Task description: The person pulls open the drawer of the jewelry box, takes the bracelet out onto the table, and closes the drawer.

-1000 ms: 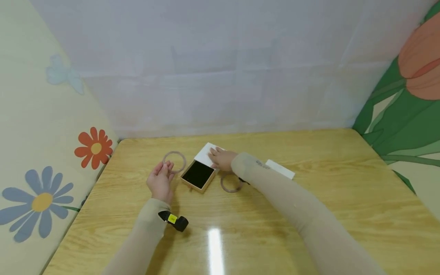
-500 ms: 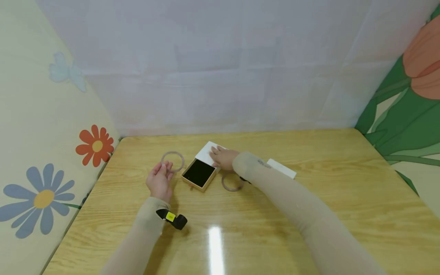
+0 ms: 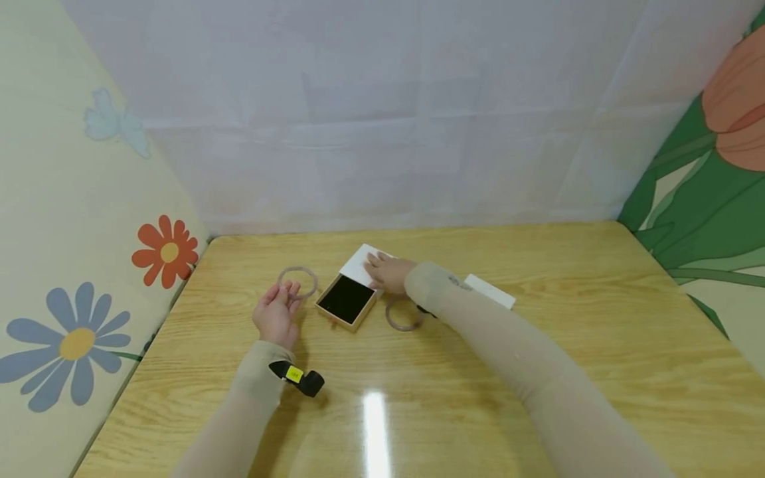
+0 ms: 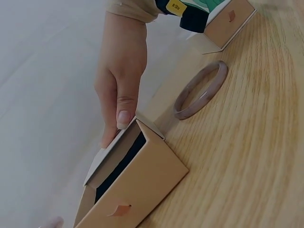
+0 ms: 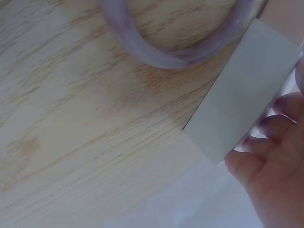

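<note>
My left hand (image 3: 277, 317) pinches a pale mauve bangle (image 3: 297, 269) between thumb and fingers, held up just left of the box. The box's drawer (image 3: 354, 323), tan with a black lining and a small pull tab (image 4: 119, 210), is slid partly out of its white sleeve (image 3: 356, 263). Across the top of that sleeve rests my right hand (image 3: 391, 275), fingers spread, thumb at the sleeve's front edge in the left wrist view. A second bangle (image 4: 202, 90) lies on the table beside the box, partly under my right wrist in the head view.
Farther right, partly behind my right forearm, stands another white box (image 3: 490, 291); its tan end (image 4: 230, 21) with a tab shows in the left wrist view. The wooden table (image 3: 454, 411) meets a white cloth backdrop (image 3: 382, 166) at its far edge.
The bangle in my left hand has tilted and lowered slightly. My right hand stays on the sleeve, and the drawer has not moved.
</note>
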